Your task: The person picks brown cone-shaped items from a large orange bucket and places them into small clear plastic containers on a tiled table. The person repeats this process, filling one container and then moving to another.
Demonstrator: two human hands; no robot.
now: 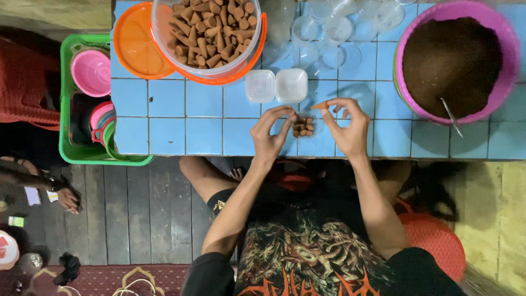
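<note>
your right hand (346, 125) pinches one brown cone (319, 105); your left hand (272, 131), fingers curled, touches the small clear tub (303, 127). a few cones sit inside it, while the far bowl (208, 33) is heaped.

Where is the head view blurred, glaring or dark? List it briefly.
Head view: the purple plastic tub of brown powder smears at its right rim; the clear plastic cups wash pale with glare; under the blue tiled table the floor is dim; the left hand and right hand look fairly sharp.

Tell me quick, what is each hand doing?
Left hand: fingers pinched at the small clear cup of cones.
Right hand: pinching one brown cone at its fingertips.
</note>
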